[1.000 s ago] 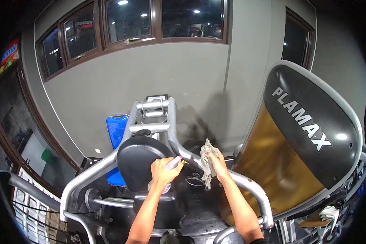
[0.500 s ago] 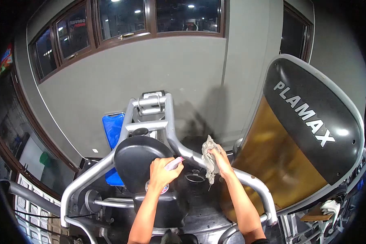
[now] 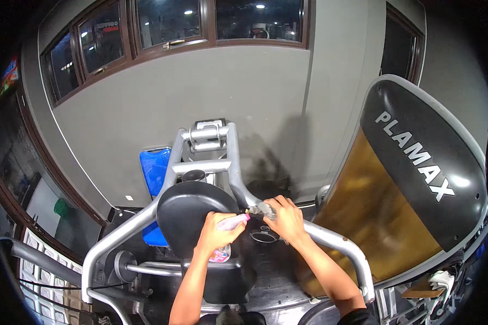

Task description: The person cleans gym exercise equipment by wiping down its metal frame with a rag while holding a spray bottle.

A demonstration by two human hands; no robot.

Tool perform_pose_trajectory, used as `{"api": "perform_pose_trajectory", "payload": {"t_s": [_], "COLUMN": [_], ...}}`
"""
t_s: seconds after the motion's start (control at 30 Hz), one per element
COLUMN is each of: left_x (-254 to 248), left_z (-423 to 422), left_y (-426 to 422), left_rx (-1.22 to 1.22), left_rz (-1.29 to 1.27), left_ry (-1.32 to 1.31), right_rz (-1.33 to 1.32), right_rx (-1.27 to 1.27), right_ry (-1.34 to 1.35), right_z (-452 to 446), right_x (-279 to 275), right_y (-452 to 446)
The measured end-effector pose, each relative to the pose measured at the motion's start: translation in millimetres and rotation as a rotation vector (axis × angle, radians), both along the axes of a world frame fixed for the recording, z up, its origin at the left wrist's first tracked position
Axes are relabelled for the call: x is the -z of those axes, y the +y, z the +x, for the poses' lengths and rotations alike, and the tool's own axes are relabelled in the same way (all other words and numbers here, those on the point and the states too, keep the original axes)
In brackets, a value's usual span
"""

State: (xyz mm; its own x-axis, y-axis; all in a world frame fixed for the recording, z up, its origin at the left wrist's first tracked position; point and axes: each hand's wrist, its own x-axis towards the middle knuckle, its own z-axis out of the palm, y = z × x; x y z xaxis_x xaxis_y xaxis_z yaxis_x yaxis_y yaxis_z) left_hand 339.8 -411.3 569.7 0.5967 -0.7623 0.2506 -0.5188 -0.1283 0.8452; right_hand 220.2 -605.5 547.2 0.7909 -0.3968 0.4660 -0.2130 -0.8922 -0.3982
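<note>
1. A pale-pink plastic spray bottle [image 3: 220, 253] with a bright-pink nozzle [image 3: 248, 216] is in front of the rounded black pad [image 3: 190, 208]. The left hand [image 3: 214, 233] has its fingers closed around the bottle's upper part, a grip that seems to leave the nozzle free, facing the cloth side.
2. A crumpled grey fabric cloth [image 3: 261, 209] is bunched under the right hand [image 3: 287, 218]. Its fingers are curled onto the folds, apparently against the curved silver metal tube [image 3: 331, 238]; held this way, the fabric probably follows the round bar. The hidden fingertips I cannot make out.
3. The tube is smooth and glossy, bending outward beside the pad. The pad looks firm and slightly shiny, like vinyl, above a dark seat [image 3: 228, 284].
4. Farther out, a blue chair [image 3: 155, 168] is behind the frame, and a large black-and-gold panel [image 3: 417, 146] lettered PLAMAX leans at the right, before the matte grey wall [image 3: 200, 81].
</note>
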Motion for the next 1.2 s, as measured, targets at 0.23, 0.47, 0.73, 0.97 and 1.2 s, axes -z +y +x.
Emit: {"api": "perform_pose_trajectory", "payload": {"t_s": [0.23,0.47,0.73,0.97,1.2], "left_x": [11,6,4,4,-1], "left_z": [5,1,-2,-1,-2], "left_y": [-4,-6,-7,-6,-5], "left_rx": [-0.034,-0.077,-0.105,-0.084,-0.099], "left_rz": [-0.055,-0.05,-0.048,-0.069,0.044], "left_ry": [-0.125,-0.322,-0.342,-0.293,-0.299], "right_rz": [-0.068,-0.252,-0.139,-0.174,-0.387], "right_rx": [-0.098,-0.35,-0.222,-0.41,-0.447], "right_ry": [0.038,0.233,0.152,0.084,0.252], "right_z": [72,24,52,52,24], "right_x": [-1,-20,-15,-4,-24], "right_y": [-10,-18,-24,-28,-29]}}
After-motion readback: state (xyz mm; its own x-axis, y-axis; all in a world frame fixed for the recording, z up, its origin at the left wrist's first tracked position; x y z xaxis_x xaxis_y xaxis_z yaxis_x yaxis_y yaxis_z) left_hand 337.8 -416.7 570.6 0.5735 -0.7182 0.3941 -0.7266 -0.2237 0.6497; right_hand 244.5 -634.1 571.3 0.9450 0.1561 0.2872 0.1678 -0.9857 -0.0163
